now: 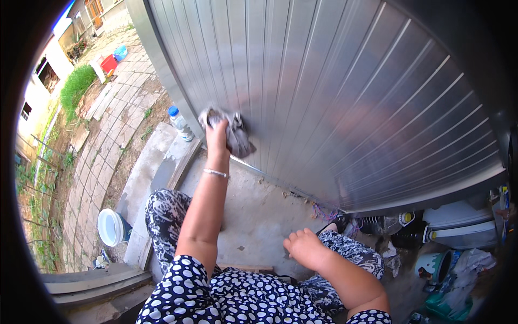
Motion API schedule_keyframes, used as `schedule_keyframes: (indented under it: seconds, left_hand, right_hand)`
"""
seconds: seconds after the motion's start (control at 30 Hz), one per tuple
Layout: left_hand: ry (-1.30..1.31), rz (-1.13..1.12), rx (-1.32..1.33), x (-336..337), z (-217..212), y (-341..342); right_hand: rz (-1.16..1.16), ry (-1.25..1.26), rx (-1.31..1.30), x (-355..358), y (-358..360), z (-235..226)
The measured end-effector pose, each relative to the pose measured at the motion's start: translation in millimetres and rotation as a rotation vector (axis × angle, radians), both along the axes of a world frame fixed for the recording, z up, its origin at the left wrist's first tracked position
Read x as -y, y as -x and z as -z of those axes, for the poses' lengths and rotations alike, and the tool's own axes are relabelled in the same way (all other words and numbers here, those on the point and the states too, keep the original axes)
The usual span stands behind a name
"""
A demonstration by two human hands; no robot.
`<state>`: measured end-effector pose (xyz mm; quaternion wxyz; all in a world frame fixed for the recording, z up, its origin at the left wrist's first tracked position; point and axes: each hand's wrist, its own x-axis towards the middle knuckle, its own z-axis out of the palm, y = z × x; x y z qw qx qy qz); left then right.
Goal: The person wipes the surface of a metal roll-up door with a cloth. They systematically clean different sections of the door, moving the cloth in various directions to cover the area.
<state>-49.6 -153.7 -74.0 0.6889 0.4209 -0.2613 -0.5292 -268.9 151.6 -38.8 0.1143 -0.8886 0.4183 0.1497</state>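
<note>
The left hand (217, 131) is stretched out and closed around a crumpled grey cloth (233, 132), and it presses this cloth flat against the lower part of a big ribbed metal door (345, 92) of grey colour. The cloth sits on the door near its left edge, a little above the door's bottom rail, and part of the cloth hangs down under the fingers. On the wrist of this arm there is a thin silver bracelet (216, 173). The right hand (305, 248) holds nothing; it is loosely curled, with the fingers bent inward, and it rests low in front of the door, near the right knee of the person, above the concrete floor (259, 216). The person wears a dark dress with white dots and patterned trousers. Left of the door, just beside its corner, a plastic bottle (179, 123) with a blue cap stands upright on a concrete step (156, 156). Farther left from the door and lower, a white bucket (111, 227) stands near the paved path (102, 146). To the right of the door, under its bottom edge, there are some plastic containers and a white canister (458, 227) close together; what exactly lies among them I cannot tell.
</note>
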Motion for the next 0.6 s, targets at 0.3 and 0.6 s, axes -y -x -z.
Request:
schedule_keyframes:
  seconds: [0.3,0.6]
  left_hand:
    - [0.478,-0.043,0.285,-14,-189,7]
    - [0.070,-0.087,0.224,20,-9,-16]
  right_hand:
    - [0.033,-0.051,-0.014,-1,2,-3]
    - [-0.004,-0.023,-0.017,-1,-4,-1]
